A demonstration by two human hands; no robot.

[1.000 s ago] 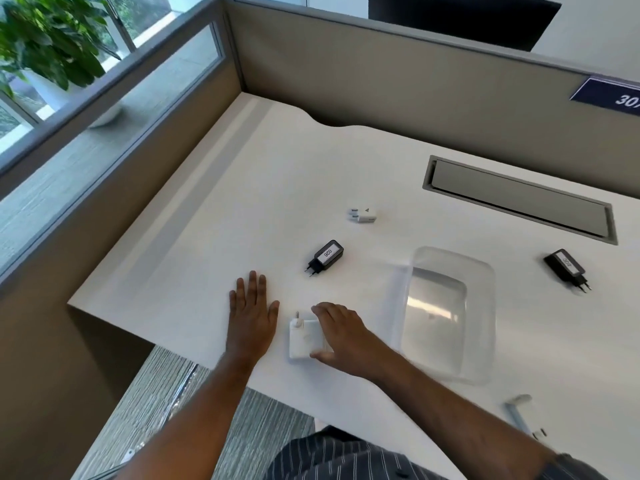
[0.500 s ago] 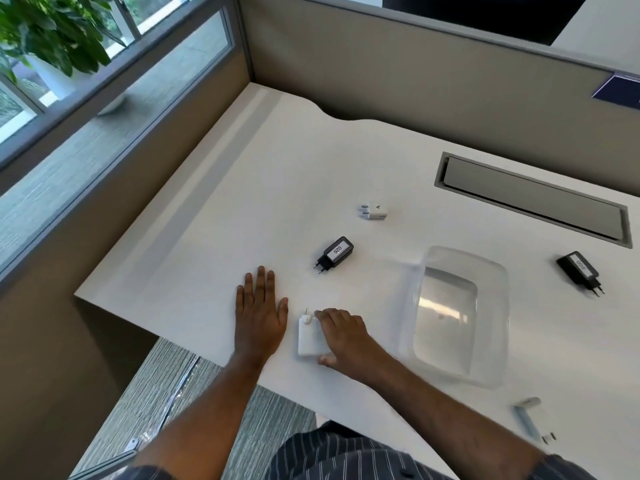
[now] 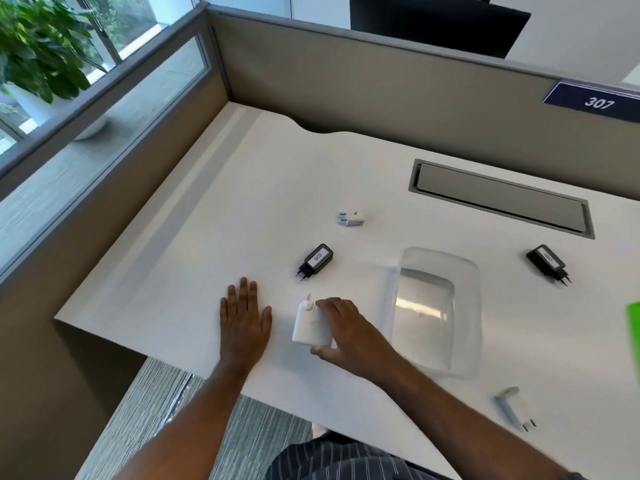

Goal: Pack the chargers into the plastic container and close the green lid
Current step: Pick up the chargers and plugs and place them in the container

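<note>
Your right hand (image 3: pixel 341 332) had its fingers and thumb curled round the large white square charger (image 3: pixel 310 325), tipped up on the white desk (image 3: pixel 277 174) near its front edge, just left of the clear rectangular plastic container (image 3: pixel 476 306); your left hand (image 3: pixel 245 318) lay flat and empty on the desk beside it, fingers straight. To do this step well, I judged you needed a firm pinch on the charger's smooth sides, a lift high enough to clear the container's near wall, and a flat placement in a corner to leave room. The container looked empty. You had five chargers in view: the one gripped, a small white plug adapter (image 3: pixel 351 218), two black chargers with white labels (image 3: pixel 316 261) (image 3: pixel 548 263), and a pale elongated charger (image 3: pixel 514 407) by the front edge. One container showed, and one green lid (image 3: pixel 634 323), only partly visible at the right border.
</note>
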